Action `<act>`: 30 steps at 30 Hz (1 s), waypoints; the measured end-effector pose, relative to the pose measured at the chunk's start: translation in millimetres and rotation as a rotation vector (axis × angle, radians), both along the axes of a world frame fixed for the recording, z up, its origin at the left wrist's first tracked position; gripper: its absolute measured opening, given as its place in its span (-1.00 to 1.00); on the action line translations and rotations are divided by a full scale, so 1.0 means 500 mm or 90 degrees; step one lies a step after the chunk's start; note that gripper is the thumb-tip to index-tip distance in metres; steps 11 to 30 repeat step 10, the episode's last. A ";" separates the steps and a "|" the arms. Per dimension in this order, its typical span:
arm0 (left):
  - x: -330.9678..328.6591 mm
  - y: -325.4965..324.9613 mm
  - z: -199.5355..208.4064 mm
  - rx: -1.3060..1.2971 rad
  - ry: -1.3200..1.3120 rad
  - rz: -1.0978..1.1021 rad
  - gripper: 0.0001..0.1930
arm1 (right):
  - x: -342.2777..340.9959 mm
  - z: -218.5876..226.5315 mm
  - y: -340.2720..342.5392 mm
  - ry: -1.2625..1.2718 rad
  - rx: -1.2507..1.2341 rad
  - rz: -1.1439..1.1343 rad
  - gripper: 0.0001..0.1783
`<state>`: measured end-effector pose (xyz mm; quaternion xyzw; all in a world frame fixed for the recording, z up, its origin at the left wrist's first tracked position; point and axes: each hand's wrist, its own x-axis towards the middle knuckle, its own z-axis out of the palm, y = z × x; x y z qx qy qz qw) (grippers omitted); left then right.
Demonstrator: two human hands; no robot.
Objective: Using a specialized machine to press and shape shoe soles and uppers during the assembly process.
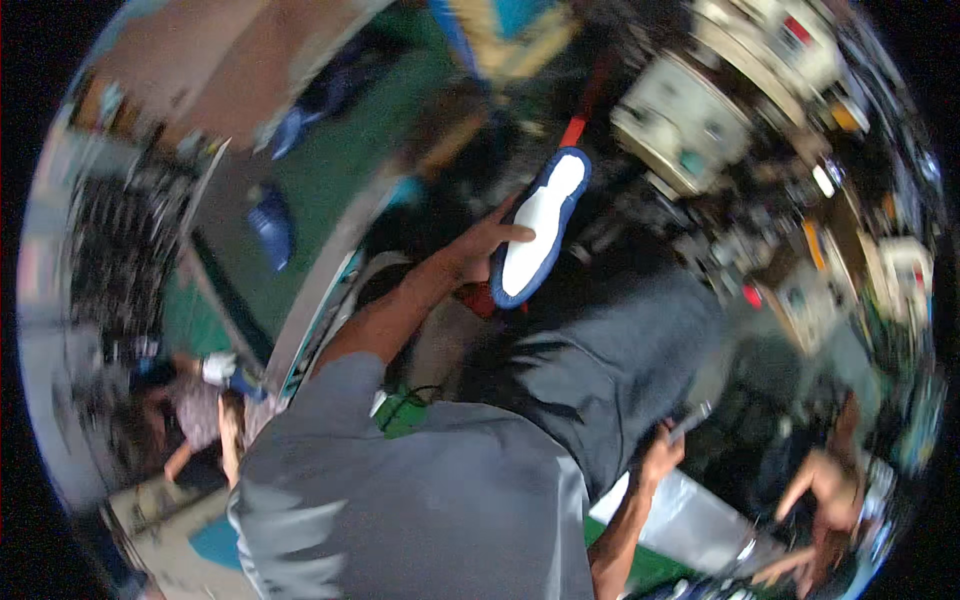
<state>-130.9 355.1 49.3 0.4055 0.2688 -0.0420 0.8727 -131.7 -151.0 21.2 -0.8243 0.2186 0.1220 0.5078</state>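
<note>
My left hand (485, 242) is closed around the side of a blue shoe (508, 296) in front of me, its thumb lying over the edge of the white underside. That long white underside faces up, and the toe and heel are rimmed in blue. Off to my right, low by my hip, my right hand (660, 458) grips a slim grey tool (691, 421) pointing up and away. Blur hides what kind of tool it is. The shoe and the tool are well apart.
On the left, a long green-topped bench (335, 190) carries another blue shoe (269, 228). Cream-coloured machines (683, 120) stand at the far right. One person (205, 415) is at the lower left, another (835, 485) at the lower right. A pale sheet-like surface (690, 525) lies beneath my right hand.
</note>
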 end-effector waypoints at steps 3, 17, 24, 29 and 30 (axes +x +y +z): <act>-0.095 0.206 -0.017 0.537 0.092 0.105 0.13 | 0.016 -0.018 -0.052 0.034 0.255 -0.055 -0.88; -0.443 0.508 -0.020 0.911 0.855 0.006 0.21 | 0.034 -0.077 -0.130 0.137 0.275 -0.101 -0.62; -0.443 0.508 -0.020 0.911 0.855 0.006 0.21 | 0.034 -0.077 -0.130 0.137 0.275 -0.101 -0.62; -0.443 0.508 -0.020 0.911 0.855 0.006 0.21 | 0.034 -0.077 -0.130 0.137 0.275 -0.101 -0.62; -0.443 0.508 -0.020 0.911 0.855 0.006 0.21 | 0.034 -0.077 -0.130 0.137 0.275 -0.101 -0.62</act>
